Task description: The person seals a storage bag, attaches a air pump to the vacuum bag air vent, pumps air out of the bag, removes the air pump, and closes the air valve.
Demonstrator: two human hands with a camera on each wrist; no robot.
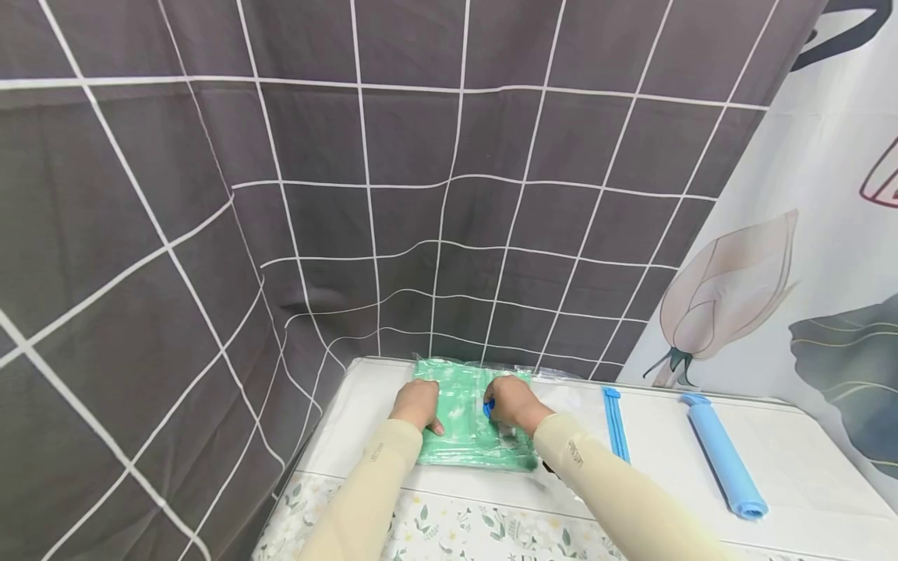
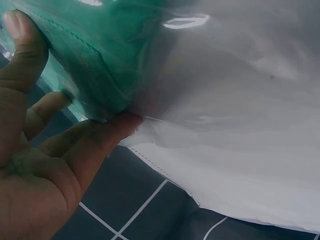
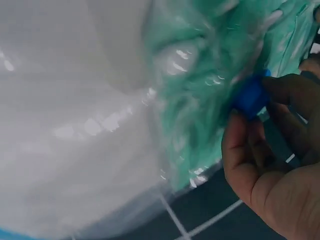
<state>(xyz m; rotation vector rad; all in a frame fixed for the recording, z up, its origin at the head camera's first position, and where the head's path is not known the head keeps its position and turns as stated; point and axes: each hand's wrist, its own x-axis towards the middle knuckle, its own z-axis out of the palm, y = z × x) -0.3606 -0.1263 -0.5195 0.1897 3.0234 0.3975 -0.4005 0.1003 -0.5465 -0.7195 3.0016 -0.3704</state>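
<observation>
A clear plastic storage bag (image 1: pixel 468 425) with folded green cloth (image 2: pixel 100 45) inside lies on the white table (image 1: pixel 793 452) near its back edge. My left hand (image 1: pixel 419 405) rests flat on the bag's left part. In the left wrist view its straight fingers (image 2: pixel 102 134) touch the bag's edge. My right hand (image 1: pixel 510 402) is on the bag's right part and pinches a small blue cap (image 1: pixel 488 407) on the bag. The right wrist view shows the blue cap (image 3: pixel 251 95) held between the thumb and fingers (image 3: pixel 240 145).
To the right of the bag lie a narrow blue clip strip (image 1: pixel 616 425) and a long blue pump tube (image 1: pixel 722 456). A grey checked curtain (image 1: pixel 393 195) hangs behind and to the left. A flower-print curtain (image 1: pixel 807 257) hangs on the right. A floral cloth (image 1: pixel 449 530) covers the near edge.
</observation>
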